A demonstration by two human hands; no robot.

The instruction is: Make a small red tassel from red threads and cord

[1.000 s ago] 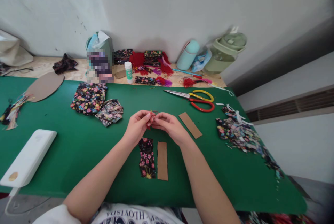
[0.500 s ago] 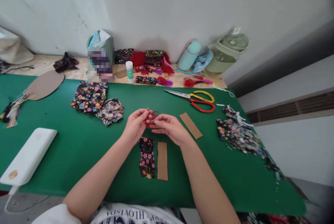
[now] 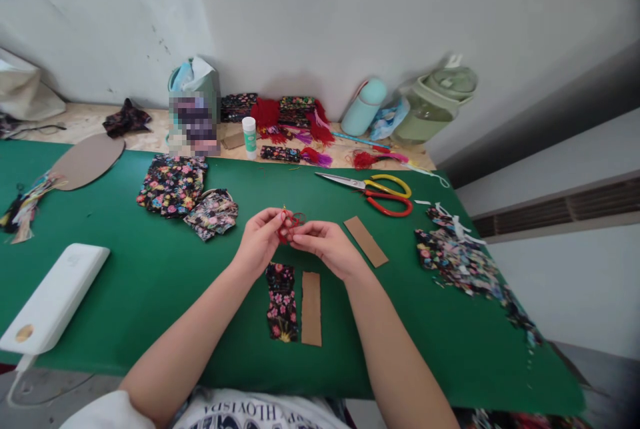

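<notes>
Over the green table mat, my left hand (image 3: 261,237) pinches a small red cord bundle (image 3: 283,230) between thumb and fingers. My right hand (image 3: 324,242) is closed at the right side of the same red cord, thumb against fingertips. A thin loop of cord shows above the fingers. Just below the hands lie a black floral fabric strip (image 3: 283,302) and, beside it on the right, a brown cardboard strip (image 3: 311,309). Another cardboard strip (image 3: 366,241) lies tilted to the right of my right hand.
Scissors (image 3: 373,187) with yellow and red handles lie beyond the hands. Folded floral fabric (image 3: 173,183) is at the left, fabric scraps (image 3: 460,259) at the right. A glue stick (image 3: 249,138), bottle (image 3: 364,106) and jug (image 3: 433,105) stand at the back; a white device (image 3: 55,299) lies front left.
The fingers of my right hand have drawn closer together and moved slightly left on the red cord. My left hand has hardly moved.
</notes>
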